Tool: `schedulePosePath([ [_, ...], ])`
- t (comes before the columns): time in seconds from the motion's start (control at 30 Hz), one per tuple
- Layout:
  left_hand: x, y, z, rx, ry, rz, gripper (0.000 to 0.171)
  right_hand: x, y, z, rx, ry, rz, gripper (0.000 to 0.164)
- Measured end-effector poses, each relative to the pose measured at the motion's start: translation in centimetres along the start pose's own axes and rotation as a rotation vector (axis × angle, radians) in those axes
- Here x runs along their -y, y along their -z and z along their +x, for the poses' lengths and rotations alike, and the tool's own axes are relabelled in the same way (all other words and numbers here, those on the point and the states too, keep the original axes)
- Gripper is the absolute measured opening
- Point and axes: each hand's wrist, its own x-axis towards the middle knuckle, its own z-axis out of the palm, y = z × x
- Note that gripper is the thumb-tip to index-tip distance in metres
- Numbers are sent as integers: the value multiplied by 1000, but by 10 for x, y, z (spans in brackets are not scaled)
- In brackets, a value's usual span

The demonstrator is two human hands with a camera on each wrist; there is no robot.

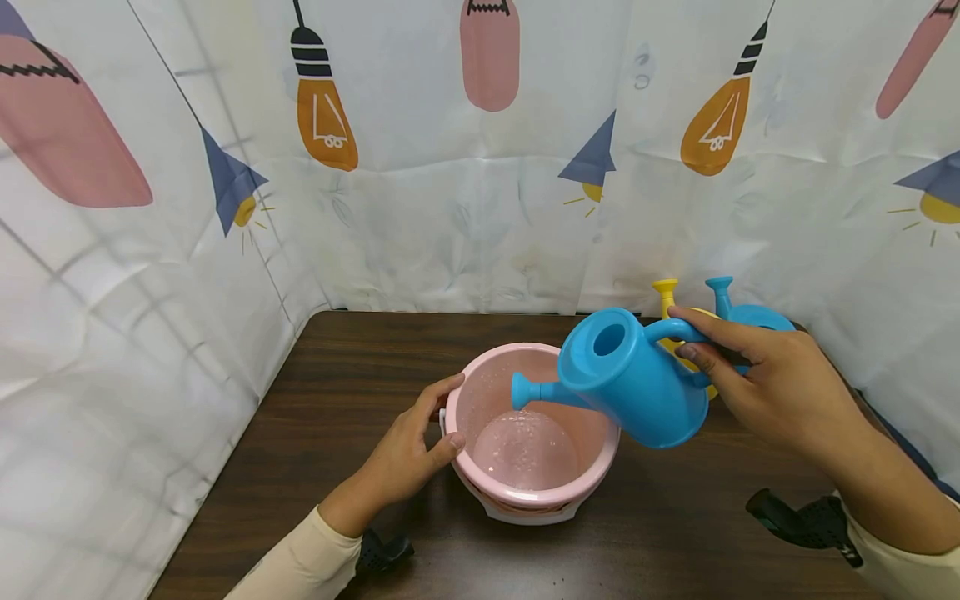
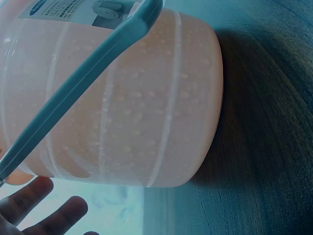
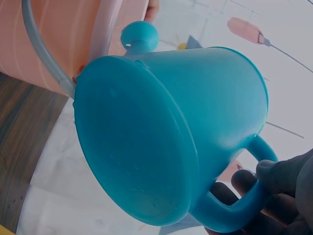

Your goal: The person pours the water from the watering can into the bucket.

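A blue watering can (image 1: pixel 637 383) is tilted to the left over the right side of a pink bucket (image 1: pixel 525 492), its spout (image 1: pixel 540 392) above the bucket's opening. My right hand (image 1: pixel 780 392) grips the can by its handle (image 3: pixel 234 215), fingers curled round it. Some clear water (image 1: pixel 528 450) lies at the bottom of the bucket. My left hand (image 1: pixel 408 450) rests on the bucket's left rim, with the thumb and fingers spread over the edge. In the left wrist view the bucket's wall (image 2: pixel 132 117) and its handle bar (image 2: pixel 83 93) show close up.
Behind the right hand stand a yellow watering can (image 1: pixel 665 287) and a second blue watering can (image 1: pixel 761 317), both partly hidden. The dark wooden table (image 1: pixel 315 400) meets a patterned white curtain (image 1: pixel 450 233) at the back and left.
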Motion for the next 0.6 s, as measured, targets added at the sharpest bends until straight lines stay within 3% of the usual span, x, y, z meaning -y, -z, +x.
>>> schedulePosePath([
  [0.6, 2, 0, 0, -4, -11, 9, 69, 1, 0, 2, -1, -1, -1, 55],
])
